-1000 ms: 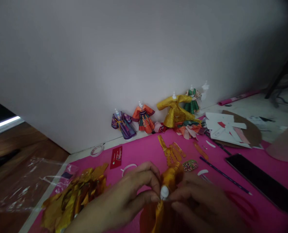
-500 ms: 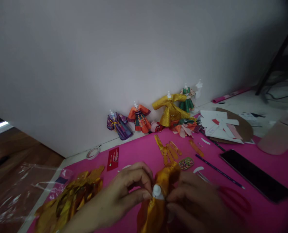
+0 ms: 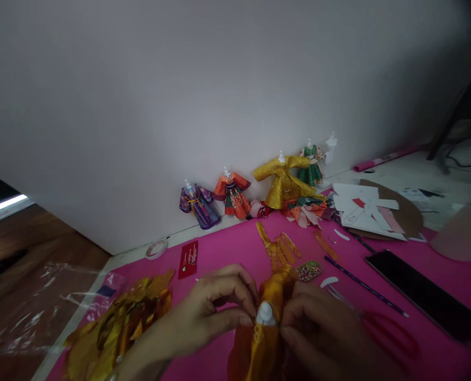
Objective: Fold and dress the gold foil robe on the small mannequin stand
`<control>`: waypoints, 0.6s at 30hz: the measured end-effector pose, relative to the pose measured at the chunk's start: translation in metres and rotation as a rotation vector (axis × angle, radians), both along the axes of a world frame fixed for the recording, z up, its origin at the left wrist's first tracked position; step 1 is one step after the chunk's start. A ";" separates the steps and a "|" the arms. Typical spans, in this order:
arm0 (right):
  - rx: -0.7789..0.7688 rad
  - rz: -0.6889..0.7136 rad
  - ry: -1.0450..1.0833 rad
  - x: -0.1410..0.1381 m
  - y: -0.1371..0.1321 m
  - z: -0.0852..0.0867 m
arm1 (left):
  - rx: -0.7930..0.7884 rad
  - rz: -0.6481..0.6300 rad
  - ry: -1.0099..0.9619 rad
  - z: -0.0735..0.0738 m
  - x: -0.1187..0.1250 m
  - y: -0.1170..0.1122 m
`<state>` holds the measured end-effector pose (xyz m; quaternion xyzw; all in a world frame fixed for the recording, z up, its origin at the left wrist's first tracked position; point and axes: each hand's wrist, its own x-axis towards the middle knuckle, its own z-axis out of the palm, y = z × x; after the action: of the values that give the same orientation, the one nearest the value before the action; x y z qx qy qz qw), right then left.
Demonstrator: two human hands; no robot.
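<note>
A small white doll mannequin wears a golden-yellow doll dress in front of me, its neck end pointing away. My left hand pinches the fabric at the left of the neck, thumb against forefinger. On the other side, my right hand grips the cloth near the right shoulder, its fingers curled and partly in shadow. A golden sleeve-like piece stretches up beyond the neck between both hands. The lower part of the dress runs out of the bottom of the view.
Scissors with red handles, a dark pencil and a phone lie right on the pink mat. Golden fabric pieces are heaped left. Dressed mannequins, including a purple one, lean on the wall.
The whole view has shifted slightly, so things appear a little further right. Both hands keep their hold on the golden dress, with little visible change in grip.
</note>
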<state>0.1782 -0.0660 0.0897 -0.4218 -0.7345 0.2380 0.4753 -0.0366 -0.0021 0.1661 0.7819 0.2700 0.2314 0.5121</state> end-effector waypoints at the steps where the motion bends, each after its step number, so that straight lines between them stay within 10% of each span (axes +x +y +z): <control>1: -0.005 0.003 -0.005 0.000 0.000 0.000 | 0.029 -0.009 0.005 0.000 0.000 0.000; 18: 0.176 0.091 -0.087 0.014 0.015 0.049 | 0.155 -0.137 0.086 0.015 0.008 0.002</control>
<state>0.1919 -0.0511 0.1386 -0.3546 -0.7910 0.1752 0.4668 -0.0290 0.0003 0.1813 0.8449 0.2192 0.1823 0.4526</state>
